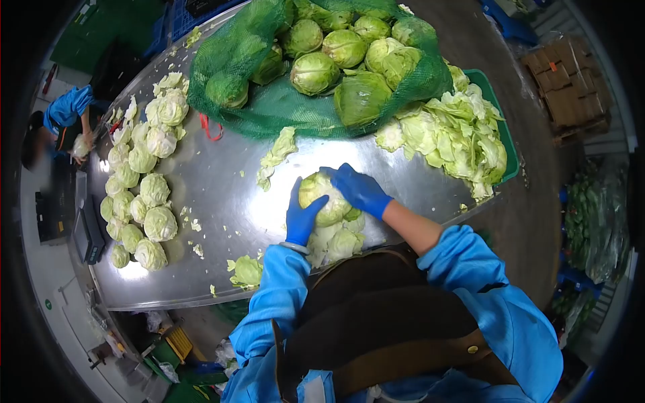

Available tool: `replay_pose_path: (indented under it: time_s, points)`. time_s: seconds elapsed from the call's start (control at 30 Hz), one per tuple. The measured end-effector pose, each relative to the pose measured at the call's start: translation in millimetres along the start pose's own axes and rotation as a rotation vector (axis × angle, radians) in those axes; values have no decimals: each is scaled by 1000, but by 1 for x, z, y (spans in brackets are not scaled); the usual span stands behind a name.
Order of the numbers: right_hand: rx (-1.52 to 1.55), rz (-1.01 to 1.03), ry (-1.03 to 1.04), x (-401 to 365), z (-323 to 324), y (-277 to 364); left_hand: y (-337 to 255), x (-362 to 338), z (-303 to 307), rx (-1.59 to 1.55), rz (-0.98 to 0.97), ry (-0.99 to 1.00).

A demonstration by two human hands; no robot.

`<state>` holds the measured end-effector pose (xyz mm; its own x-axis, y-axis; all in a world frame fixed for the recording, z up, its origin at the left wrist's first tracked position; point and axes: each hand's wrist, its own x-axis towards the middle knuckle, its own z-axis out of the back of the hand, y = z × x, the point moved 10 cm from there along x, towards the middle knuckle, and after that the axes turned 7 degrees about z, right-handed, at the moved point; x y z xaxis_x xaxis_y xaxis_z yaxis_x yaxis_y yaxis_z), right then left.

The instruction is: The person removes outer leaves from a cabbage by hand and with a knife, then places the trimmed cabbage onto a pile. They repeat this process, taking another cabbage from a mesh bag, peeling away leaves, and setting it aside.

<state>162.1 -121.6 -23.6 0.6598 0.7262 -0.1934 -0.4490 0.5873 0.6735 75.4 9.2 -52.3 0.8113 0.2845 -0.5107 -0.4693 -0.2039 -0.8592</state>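
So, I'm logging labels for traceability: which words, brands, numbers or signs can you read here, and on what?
None can be read.
Orange mark on the cardboard boxes: too small to read.
Round green mark at far left: too small to read.
Dark device by the table's left end: any markings too small.

We see solid blue on the smooth-gloved left hand [304, 218] and right hand [361, 190], yellow-green on the round leafy head [333, 209], brighter blue on the cloth sleeves [463, 256], fine green netting patterning the mesh bag [295, 125], silvery grey on the flat metal table [215, 171], and probably dark brown on the shadowed bib apron [376, 295].
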Motion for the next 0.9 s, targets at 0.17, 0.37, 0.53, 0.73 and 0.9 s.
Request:
replay_pose_path:
  time_s: [0.17, 0.37, 0.53, 0.73, 0.9]
  points:
    - [347, 31, -180, 26, 14, -15, 3, -8, 3, 1, -88, 30]
    - [-97, -187, -327, 8, 33, -92, 6, -28, 23, 128, -93, -52]
    - [-21, 148, -282, -31, 27, -5, 13, -19, 27, 24, 14, -89]
    - [245, -125, -326, -16, -30, -50, -2, -23, 8, 321, -176, -143]
    - [475, -230, -287, -3, -25, -46, 22, -24, 29, -57, -151, -40]
